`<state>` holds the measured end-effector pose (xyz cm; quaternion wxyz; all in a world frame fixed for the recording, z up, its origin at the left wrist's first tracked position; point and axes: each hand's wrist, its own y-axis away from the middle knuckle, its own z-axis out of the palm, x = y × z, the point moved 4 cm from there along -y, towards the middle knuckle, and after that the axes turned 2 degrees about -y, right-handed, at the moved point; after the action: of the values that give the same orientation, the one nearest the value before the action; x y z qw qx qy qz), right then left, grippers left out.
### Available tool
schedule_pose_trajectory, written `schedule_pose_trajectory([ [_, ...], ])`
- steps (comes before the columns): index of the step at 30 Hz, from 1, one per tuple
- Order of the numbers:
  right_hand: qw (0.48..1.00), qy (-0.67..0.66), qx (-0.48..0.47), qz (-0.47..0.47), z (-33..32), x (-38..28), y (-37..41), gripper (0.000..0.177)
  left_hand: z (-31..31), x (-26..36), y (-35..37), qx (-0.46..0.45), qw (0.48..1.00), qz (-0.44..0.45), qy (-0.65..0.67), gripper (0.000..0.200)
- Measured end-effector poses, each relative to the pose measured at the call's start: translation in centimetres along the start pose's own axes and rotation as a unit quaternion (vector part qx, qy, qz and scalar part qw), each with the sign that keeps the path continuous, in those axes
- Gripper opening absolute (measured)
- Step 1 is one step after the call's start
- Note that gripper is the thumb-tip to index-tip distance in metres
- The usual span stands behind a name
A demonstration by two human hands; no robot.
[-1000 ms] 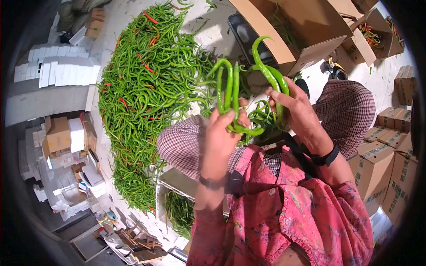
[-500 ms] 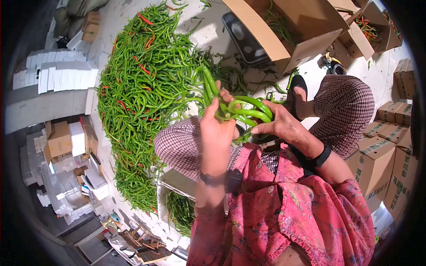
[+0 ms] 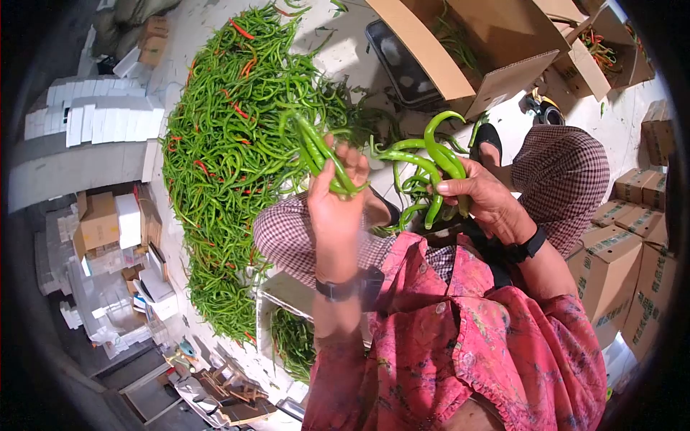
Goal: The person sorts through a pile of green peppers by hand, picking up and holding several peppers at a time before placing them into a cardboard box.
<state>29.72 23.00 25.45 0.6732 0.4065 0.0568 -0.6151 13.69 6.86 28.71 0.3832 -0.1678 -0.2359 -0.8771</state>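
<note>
And there's the left hand [image 3: 339,178], thumb and fingers closed round the left bunch [image 3: 313,146], long green peppers lying slantwise over the palm, their far ends poking well beyond the thumb and, in this view, across the right edge of the pile [image 3: 230,154]; whether they touch it, I can't tell! Over to the right hand [image 3: 485,195], thumb on top, fingers partly hidden, clamped on the right bunch [image 3: 437,158], whose curved lengths jut out past the thumb, one hooking upward, others reaching towards the left hand, the two bunches apart. Down on the floor [image 3: 625,115] the pile spreads wide, green flecked with red, its lower right edge close by the white box [image 3: 286,293], which has green peppers inside! Up top, the tray [image 3: 399,59] shows just beside the left flap of the carton [image 3: 514,85], and more green peppers lie along that carton's left wall
</note>
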Motion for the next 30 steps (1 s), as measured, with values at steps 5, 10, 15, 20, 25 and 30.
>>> schedule_pose_trajectory([
  [5, 1.000, -0.007, 0.009, -0.014, 0.1, -0.5, 0.6, 0.043, 0.7, -1.1, 1.5, 0.005, 0.996, -0.008, -0.091, 0.045],
  [10, 0.999, 0.023, 0.040, -0.010, -0.6, -0.5, 0.5, 0.043, 1.4, -1.2, 3.4, 0.002, 0.983, -0.031, -0.182, 0.048],
  [15, 0.998, 0.019, 0.057, -0.015, 0.0, -0.6, 1.6, 0.046, 1.7, -1.4, 4.1, -0.057, 0.979, -0.025, -0.193, 0.051],
  [20, 0.989, 0.098, 0.113, -0.006, -0.5, -1.2, 2.9, 0.046, 2.0, -2.0, 4.8, -0.023, 0.979, -0.085, -0.186, 0.050],
  [25, 0.980, 0.126, 0.151, -0.026, -0.4, -1.2, 4.2, 0.037, 1.6, -2.9, 5.2, -0.012, 0.983, -0.109, -0.146, 0.043],
  [30, 0.978, 0.094, 0.178, -0.057, -0.2, -1.2, 5.5, 0.041, 0.3, -3.8, 5.6, -0.003, 0.983, -0.135, -0.126, 0.041],
])
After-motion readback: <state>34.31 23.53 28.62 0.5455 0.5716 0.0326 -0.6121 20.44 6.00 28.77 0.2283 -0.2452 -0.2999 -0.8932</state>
